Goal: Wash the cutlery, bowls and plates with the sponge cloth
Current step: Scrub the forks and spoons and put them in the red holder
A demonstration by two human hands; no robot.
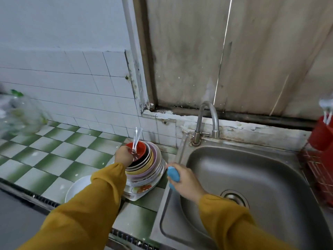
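Cutlery [136, 139] tight in left grip [123, 156] — sponge cloth [173, 175] tight in right grip [187, 181]

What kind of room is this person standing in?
Most likely a home kitchen, at the washing-up spot: a steel sink with a tap, a stack of bowls and plates on the green-checked tiled counter, and a blue sponge cloth in the right hand.

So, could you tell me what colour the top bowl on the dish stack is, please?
The top bowl is red; head view.
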